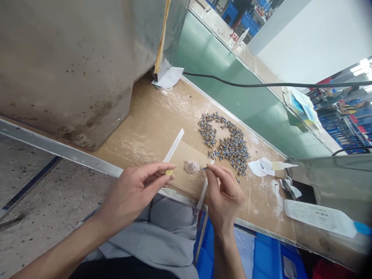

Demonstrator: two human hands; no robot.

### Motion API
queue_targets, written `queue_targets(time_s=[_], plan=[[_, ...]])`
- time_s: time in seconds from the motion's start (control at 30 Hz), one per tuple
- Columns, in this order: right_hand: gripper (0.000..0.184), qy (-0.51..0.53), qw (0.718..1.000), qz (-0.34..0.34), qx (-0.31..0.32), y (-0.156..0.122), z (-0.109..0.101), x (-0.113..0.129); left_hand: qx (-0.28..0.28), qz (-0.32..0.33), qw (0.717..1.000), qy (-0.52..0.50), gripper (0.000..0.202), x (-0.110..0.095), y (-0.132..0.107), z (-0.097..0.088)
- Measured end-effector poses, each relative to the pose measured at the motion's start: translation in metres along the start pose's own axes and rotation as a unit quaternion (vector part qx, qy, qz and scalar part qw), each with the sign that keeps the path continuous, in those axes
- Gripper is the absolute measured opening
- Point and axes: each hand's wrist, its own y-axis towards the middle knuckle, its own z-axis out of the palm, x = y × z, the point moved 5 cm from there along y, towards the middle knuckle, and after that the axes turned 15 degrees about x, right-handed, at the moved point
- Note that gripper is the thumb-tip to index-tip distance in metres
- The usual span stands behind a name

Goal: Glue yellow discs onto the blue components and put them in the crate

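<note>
Between thumb and fingers, my left hand (pixel 142 186) pinches a small round yellow piece (pixel 169 172). My right hand (pixel 225 192) is closed in a pinch on a thin, dark, small part (pixel 204 168), too small to name. Between the two hands, a small clear round dish (pixel 192 167) lies on the cardboard. Just beyond my right hand spreads a heap of small blue and brass-coloured parts (pixel 234 149). White tape strips (pixel 174 145) run along the cardboard near both hands.
Brown cardboard (pixel 148 116) covers the bench. At the right are a squeeze bottle (pixel 281 166) on white paper and a large white bottle (pixel 319 217) with a blue cap. A metal housing (pixel 72 66) stands at left; a black cable (pixel 232 82) crosses above. Blue bins (pixel 267 252) sit below.
</note>
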Motion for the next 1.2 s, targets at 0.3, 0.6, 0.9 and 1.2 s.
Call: queue_targets(time_s=[0.3,0.6,0.9,1.2], plan=[[0.012,0.078,0.995,0.023,-0.057,-0.021,-0.016,0.016,0.026,-0.026,0.996,-0.077,0.034,0.002,-0.007,0.015],[0.033,0.147,0.986,-0.068,0.042,-0.042,-0.01,0.045,0.07,0.024,0.995,-0.063,0.023,-0.023,-0.013,0.043],[0.029,0.167,0.985,-0.035,0.021,-0.046,-0.004,0.044,0.068,0.03,0.988,-0.137,0.017,-0.03,-0.014,0.049],[0.016,0.188,0.982,0.001,-0.001,-0.047,-0.002,0.029,0.083,-0.001,0.957,-0.279,0.02,-0.013,-0.009,0.047]])
